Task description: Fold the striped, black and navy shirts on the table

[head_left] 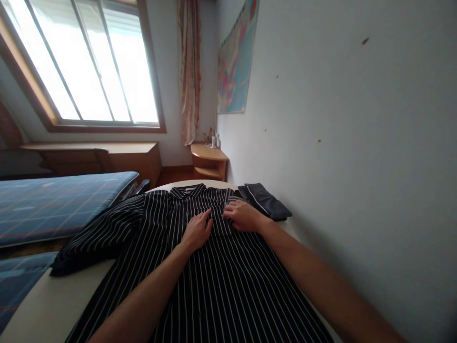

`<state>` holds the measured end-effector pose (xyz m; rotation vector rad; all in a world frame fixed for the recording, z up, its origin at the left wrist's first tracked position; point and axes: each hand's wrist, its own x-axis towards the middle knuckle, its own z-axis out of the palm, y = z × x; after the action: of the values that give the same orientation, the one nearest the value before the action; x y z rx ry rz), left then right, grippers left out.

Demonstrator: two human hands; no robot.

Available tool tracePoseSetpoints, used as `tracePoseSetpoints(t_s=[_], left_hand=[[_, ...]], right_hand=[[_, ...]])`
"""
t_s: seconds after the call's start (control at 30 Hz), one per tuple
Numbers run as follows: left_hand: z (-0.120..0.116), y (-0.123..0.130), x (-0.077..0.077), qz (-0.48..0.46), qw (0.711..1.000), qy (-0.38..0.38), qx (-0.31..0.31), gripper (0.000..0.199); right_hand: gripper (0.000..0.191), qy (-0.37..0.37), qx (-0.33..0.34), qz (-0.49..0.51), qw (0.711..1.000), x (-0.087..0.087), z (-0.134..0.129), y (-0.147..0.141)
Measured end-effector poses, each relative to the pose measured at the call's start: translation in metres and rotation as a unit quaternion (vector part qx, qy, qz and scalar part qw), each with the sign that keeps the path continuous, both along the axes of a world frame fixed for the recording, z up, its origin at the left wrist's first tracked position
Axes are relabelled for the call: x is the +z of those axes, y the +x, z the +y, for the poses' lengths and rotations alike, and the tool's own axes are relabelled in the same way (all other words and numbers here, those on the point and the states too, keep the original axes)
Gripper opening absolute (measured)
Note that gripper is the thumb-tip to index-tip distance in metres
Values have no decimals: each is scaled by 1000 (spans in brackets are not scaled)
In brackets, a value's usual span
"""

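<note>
A black shirt with white stripes (228,286) lies spread over a pale table, its collar (187,191) at the far end. One sleeve (107,224) stretches out to the left and hangs near the table edge. My left hand (197,232) rests on the chest of the shirt with its fingers extended. To the right of it, my right hand (244,215) has curled fingers that grip striped cloth near the shirt's right shoulder. The exact fold under those fingers is partly hidden by the hand.
Folded dark cloth (266,200) lies at the table's far right, near the white wall (350,143). A blue plaid mattress (64,202) is on the left. Beyond stand a wooden corner shelf (209,152) and a desk (134,148) under the window.
</note>
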<state>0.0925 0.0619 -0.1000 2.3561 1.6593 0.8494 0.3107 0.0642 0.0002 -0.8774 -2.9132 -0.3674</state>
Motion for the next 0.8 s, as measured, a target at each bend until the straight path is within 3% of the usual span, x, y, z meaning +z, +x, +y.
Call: tracePoseSetpoints(t_s=[0.1, 0.17, 0.3, 0.37, 0.43, 0.5, 0.6, 0.8], left_hand=[[1, 0, -3, 23, 1000, -9, 3, 47], [1, 0, -4, 27, 1000, -9, -1, 46], [2, -1, -4, 27, 999, -6, -15, 43], [2, -1, -5, 19, 1000, -9, -17, 41], [3, -1, -6, 9, 1000, -14, -17, 39], [3, -1, -6, -1, 1000, -18, -15, 39], [4, -1, -4, -24, 999, -23, -11, 40], [3, -3, 0, -75, 996, -49, 20, 42]], right_hand=[[21, -86, -7, 4, 996, -21, -7, -5], [22, -93, -54, 48, 993, -27, -6, -5], [35, -31, -257, 146, 955, -27, 4, -1], [53, -44, -351, 156, 922, -28, 9, -1], [68, -86, -397, 144, 902, -31, 12, -2], [62, -113, -398, 138, 900, -34, 12, -5], [45, -76, -369, 176, 909, -31, 9, -12], [44, 70, -320, 272, 905, 4, 5, -18]])
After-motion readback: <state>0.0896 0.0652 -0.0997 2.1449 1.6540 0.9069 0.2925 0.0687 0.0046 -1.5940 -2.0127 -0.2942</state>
